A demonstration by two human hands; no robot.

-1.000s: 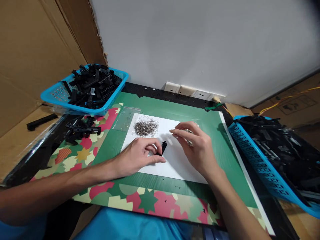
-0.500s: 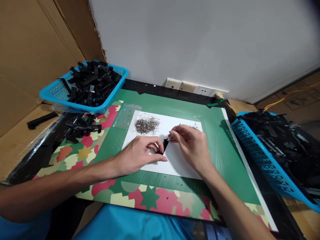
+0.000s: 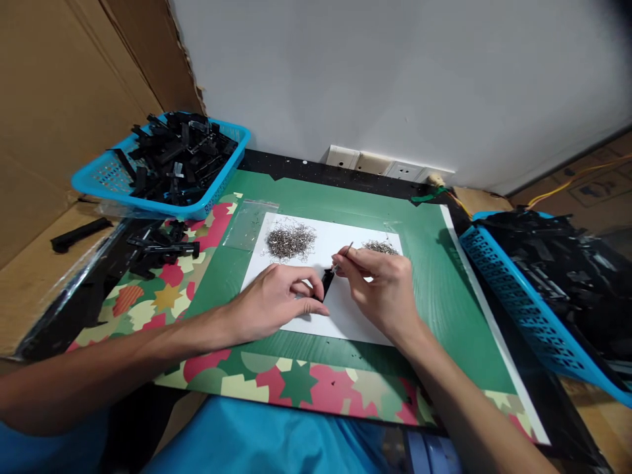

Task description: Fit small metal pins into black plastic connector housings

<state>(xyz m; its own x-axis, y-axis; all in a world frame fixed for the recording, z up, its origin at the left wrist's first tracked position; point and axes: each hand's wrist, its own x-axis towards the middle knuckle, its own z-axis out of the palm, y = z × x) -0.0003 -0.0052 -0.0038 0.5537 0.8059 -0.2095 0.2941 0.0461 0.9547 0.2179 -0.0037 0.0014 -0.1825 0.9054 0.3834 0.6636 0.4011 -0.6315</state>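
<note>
Nearest me is a bright patterned strip (image 3: 299,385) along the edge of a green mat (image 3: 429,296). The left hand (image 3: 276,299) has its thumb and fingers curled round a small black piece (image 3: 328,284) on white paper (image 3: 345,322). The right hand (image 3: 384,280) pinches a thin stick (image 3: 350,249) at the piece's far end; I can't tell if they touch. Beyond sit two heaps of tiny metal bits, left (image 3: 290,242) and right (image 3: 380,247). A blue basket (image 3: 516,306) of black parts stands right, another blue basket (image 3: 200,210) far left. Sockets (image 3: 375,163) line the wall.

No lettering or numbers can be read.
</note>
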